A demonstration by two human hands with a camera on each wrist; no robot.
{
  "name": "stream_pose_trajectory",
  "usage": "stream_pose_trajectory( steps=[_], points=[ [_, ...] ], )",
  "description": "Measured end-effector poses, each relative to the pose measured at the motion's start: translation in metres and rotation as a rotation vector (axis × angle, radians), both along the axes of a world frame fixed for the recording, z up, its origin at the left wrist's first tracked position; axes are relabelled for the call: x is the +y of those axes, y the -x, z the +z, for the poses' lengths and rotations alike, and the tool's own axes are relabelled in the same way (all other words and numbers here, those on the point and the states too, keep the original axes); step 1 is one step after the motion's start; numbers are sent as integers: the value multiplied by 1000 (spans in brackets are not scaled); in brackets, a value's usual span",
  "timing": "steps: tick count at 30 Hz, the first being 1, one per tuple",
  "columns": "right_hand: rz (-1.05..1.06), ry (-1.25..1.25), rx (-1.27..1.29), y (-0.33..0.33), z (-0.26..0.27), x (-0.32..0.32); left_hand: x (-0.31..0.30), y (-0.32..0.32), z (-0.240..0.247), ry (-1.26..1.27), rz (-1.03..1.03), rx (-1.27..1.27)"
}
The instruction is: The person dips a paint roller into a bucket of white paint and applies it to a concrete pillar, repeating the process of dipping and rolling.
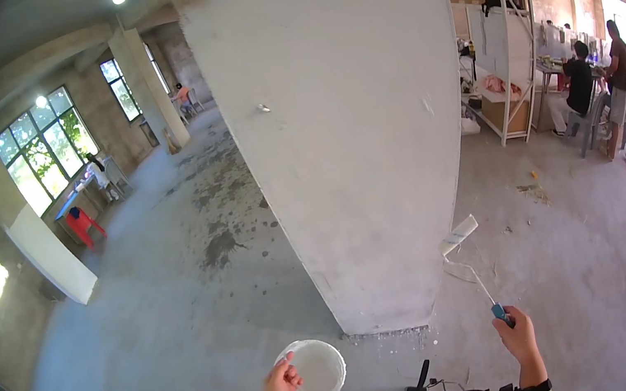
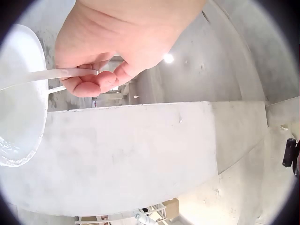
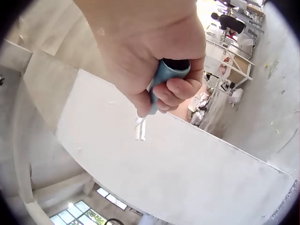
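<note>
My left hand (image 1: 282, 389) grips the thin white strap handle (image 2: 51, 74) of a white bucket (image 1: 340, 360), with fingers curled round the strap. The bucket hangs at the hand's right in the head view, and pale whitish liquid shows inside it. In my right hand (image 1: 520, 336) is a paint roller, held by its blue-green grip (image 3: 164, 77). Its thin wire frame runs up to a white roller sleeve (image 1: 459, 235), which overlaps the lower right edge of the pillar (image 1: 342, 123). That pillar stands straight ahead, coated white up to a bare band near its top.
Wet dark patches (image 1: 223, 245) mark the concrete floor left of the pillar. A white metal rack (image 1: 516, 76) with boxes stands behind at right, and several people (image 1: 580, 85) are around a table beyond it. A red chair (image 1: 84, 226) stands by the left windows.
</note>
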State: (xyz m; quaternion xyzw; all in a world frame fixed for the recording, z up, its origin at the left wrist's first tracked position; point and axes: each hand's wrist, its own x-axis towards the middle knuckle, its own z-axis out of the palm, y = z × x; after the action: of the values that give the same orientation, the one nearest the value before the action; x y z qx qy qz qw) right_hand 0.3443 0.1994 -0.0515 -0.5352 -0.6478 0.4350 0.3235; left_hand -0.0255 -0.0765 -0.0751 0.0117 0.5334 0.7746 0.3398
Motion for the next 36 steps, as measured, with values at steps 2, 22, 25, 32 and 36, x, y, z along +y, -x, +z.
stream_pose_trajectory(
  steps=[2,22,25,32,36],
  points=[
    [6,3,1,4,1,-19,-7,1,-2,-11,-29,8],
    [56,65,64,2,36,-142,-9,12,40,-23,-304,115],
    [87,50,89,2,33,-145,1,7,53,-49,-324,117],
    [77,-59,-210,15,55,-156,27,-1,68,-116,-407,140],
    [109,-429,-444,18,60,-161,31,-8,64,-105,-439,100]
  ],
)
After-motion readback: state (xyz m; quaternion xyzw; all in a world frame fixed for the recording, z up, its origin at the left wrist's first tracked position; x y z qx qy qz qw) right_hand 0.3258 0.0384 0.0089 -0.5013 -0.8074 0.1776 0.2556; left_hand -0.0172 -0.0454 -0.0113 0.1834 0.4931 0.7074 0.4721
